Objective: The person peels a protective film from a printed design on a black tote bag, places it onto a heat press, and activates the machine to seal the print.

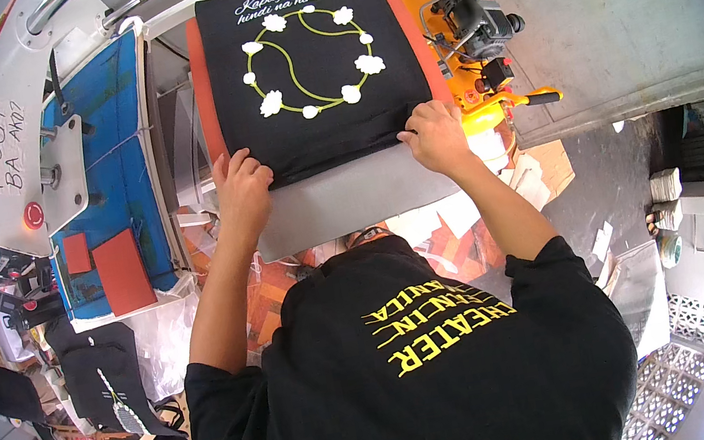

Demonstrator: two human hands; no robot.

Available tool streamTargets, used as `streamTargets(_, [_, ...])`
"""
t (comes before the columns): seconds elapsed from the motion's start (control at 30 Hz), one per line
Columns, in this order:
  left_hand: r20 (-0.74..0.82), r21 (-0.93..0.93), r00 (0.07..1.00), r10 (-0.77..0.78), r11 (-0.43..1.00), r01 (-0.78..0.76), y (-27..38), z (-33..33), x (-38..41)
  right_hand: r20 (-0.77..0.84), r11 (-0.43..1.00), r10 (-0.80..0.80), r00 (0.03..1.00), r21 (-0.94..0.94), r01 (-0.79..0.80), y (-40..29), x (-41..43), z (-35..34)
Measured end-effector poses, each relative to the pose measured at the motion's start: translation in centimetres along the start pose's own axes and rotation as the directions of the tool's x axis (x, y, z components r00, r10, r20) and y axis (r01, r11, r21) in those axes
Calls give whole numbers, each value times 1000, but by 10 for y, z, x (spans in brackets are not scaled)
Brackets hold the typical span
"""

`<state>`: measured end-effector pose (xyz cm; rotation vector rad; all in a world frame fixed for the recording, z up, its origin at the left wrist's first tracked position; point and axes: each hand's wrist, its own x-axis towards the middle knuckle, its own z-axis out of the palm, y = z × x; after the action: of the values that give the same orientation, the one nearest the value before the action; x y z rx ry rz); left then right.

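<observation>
A black fabric bag with black handles lies flat on a red-orange pad, over a grey board. White lettering and a ring of white flowers on yellow-green stems are printed on it. At the bag's lower left corner, my left hand rests with its fingers on the edge. My right hand has thumb and fingers at the lower right corner, where the cloth looks slightly rumpled. Whether either hand pinches the cloth is hard to tell.
A heat press machine with a red button and a blue-covered table stand at left. Two red pads lie on the blue surface. An orange air compressor stands right of the bag. Another printed black bag hangs lower left.
</observation>
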<state>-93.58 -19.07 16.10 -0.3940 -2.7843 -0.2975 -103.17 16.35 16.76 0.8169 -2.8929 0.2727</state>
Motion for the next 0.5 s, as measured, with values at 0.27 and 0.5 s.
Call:
streamTargets(0.27, [-16, -231, 992, -128, 966, 120, 18, -10, 2, -131, 980, 167, 977, 130, -150, -9, 4, 15])
streamTargets(0.5, [26, -175, 999, -42, 984, 46, 10, -3, -1, -309, 992, -26, 951, 110, 63, 3, 5, 16])
